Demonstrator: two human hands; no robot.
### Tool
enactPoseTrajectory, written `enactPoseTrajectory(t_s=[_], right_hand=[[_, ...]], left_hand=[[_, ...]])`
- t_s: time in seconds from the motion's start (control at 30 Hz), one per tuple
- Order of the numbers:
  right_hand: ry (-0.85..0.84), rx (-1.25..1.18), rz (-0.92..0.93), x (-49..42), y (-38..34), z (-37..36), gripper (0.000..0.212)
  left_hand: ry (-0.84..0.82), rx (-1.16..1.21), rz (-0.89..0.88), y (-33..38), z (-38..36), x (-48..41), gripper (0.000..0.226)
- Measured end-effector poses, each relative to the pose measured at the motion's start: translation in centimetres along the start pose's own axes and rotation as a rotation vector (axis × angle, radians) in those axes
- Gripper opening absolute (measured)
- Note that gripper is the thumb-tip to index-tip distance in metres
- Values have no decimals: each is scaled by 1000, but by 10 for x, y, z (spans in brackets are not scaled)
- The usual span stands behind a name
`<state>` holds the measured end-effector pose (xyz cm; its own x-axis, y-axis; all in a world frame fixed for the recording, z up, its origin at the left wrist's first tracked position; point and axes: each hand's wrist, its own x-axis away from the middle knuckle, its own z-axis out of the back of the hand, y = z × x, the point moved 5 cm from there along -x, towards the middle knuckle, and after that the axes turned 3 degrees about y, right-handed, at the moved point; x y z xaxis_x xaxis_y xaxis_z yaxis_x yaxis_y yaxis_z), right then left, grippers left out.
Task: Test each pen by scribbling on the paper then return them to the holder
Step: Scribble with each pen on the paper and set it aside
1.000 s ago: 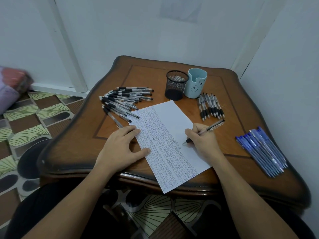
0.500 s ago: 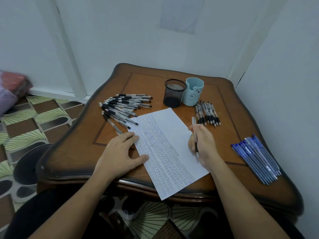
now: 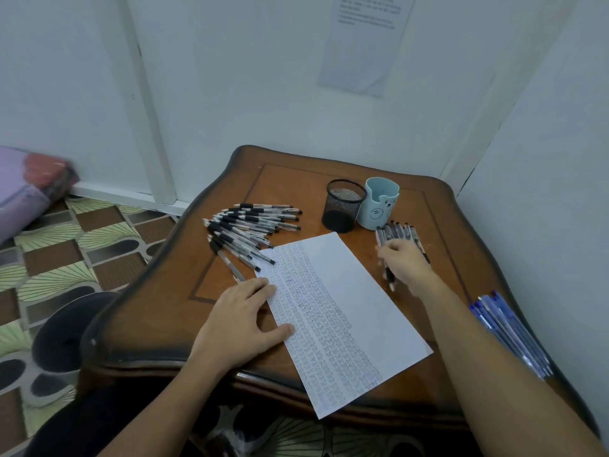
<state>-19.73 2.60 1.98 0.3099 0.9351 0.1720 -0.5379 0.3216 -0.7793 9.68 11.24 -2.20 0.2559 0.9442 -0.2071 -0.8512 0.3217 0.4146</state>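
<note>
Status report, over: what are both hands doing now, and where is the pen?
Left hand flat on paper, left edge. Right hand grips one pen, at the small pen group beside the blue holder. Holder mouth unobstructed.

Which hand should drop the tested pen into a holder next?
Right. The right hand grips the pen and sits close to the blue holder; the left hand lies flat on the paper, farther away.

Scribbled paper flat, black pens fanned left, mesh holder upright, one pen in right hand
</note>
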Motion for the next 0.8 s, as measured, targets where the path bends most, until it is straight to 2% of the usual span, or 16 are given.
enactPoseTrajectory(t_s=[0.1, 0.2, 0.3, 0.37, 0.4, 0.47, 0.53, 0.6, 0.7, 0.8], right_hand=[[115, 233, 13, -27, -2, 17, 10], [210, 392, 31, -44, -8, 29, 18], [302, 640, 105, -43, -19, 28, 26], [341, 754, 219, -34, -32, 14, 24], [308, 712, 307, -28, -39, 1, 22], [106, 497, 465, -13, -52, -35, 22], [-143, 328, 520, 9, -65, -77, 18], [-275, 235, 531, 25, -76, -112, 14], [-279, 310, 558, 33, -88, -142, 19], [-204, 356, 559, 31, -90, -146, 5]], left_hand=[[5, 0, -3, -1, -1, -1, 98], [22, 7, -10, -1, -1, -1, 97], [17, -14, -14, -2, -2, -1, 97], [16, -10, -9, -3, -2, -1, 96], [20, -1, -5, -3, -2, -1, 96], [29, 16, 0, -3, -2, -1, 94], [32, 13, -3, -2, -2, -1, 93], [38, 11, -4, -3, -3, 0, 92], [37, 2, -1, -4, -4, -1, 90], [28, -3, -2, -3, -3, -1, 91]])
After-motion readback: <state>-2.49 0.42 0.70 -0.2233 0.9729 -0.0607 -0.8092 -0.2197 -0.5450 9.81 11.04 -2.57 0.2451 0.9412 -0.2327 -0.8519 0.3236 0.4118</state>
